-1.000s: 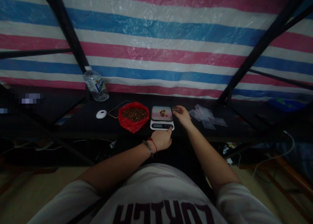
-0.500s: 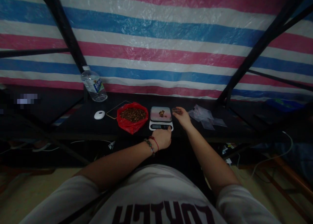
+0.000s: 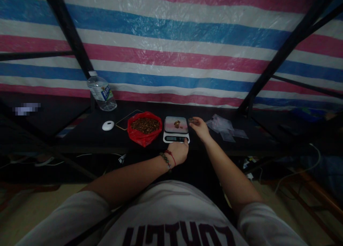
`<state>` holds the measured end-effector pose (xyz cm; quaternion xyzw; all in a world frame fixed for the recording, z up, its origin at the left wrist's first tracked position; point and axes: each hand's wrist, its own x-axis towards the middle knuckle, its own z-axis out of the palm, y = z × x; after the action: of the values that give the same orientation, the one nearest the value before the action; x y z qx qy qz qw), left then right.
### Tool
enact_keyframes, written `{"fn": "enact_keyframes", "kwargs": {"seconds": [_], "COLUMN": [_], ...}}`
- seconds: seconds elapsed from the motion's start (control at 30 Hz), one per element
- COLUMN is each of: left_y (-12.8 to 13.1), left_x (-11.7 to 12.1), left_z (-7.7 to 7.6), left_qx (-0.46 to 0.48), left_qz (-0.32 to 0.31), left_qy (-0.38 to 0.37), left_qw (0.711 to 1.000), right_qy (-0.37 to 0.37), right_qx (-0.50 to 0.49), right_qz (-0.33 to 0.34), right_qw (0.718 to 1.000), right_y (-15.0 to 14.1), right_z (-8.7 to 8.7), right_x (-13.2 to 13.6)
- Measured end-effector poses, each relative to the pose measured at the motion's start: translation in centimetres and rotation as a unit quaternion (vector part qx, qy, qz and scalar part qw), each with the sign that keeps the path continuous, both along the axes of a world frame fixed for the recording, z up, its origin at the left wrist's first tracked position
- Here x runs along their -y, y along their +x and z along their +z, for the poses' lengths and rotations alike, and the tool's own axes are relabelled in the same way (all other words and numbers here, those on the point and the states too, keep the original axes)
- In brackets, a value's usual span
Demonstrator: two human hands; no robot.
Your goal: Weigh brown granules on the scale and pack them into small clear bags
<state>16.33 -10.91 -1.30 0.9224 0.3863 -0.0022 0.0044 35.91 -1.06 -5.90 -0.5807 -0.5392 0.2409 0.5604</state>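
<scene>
Scale, left hand touching front, right hand pinching possibly a cup

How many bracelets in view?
2: a red cord bracelet and a beaded bracelet, both worn just behind the left hand, at the scale. Undersides are hidden.

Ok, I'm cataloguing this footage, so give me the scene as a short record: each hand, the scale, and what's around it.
Left hand: fingertip at front right of the scale
Right hand: holds a clear item beside the scale
Scale: brown pieces on it; reading illegible
Left of scale: red bag of brown bits, white oval thing, bottle
Right, past the right hand: clear bags
</scene>
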Motion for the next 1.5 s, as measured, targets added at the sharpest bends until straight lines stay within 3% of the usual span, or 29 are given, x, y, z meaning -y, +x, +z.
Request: {"fn": "enact_keyframes", "kwargs": {"seconds": [0.83,1.2,1.33,1.5], "left_y": [0.5,0.6,-0.1,-1.5], "left_x": [0.8,0.1,-2.0,-8.5], "left_z": [1.2,1.3,2.9,5.1], "left_qx": [-0.01,-0.005,0.042,0.116], "left_qz": [0.039,0.016,0.001,0.022], "left_qy": [-0.032,-0.019,-0.014,0.018], "left_qw": [0.999,1.0,0.999,0.993], "right_qy": [-0.008,0.005,0.005,0.01], "right_qx": [0.038,0.018,0.026,0.047], "right_qz": [-0.006,0.013,0.004,0.009], "right_qw": [0.999,1.0,1.0,0.999], "right_y": [-0.3,-0.4,-0.4,-0.6], "right_z": [-0.5,-1.0,-0.8,-0.1], "right_x": [0.3,0.3,0.3,0.5]}}
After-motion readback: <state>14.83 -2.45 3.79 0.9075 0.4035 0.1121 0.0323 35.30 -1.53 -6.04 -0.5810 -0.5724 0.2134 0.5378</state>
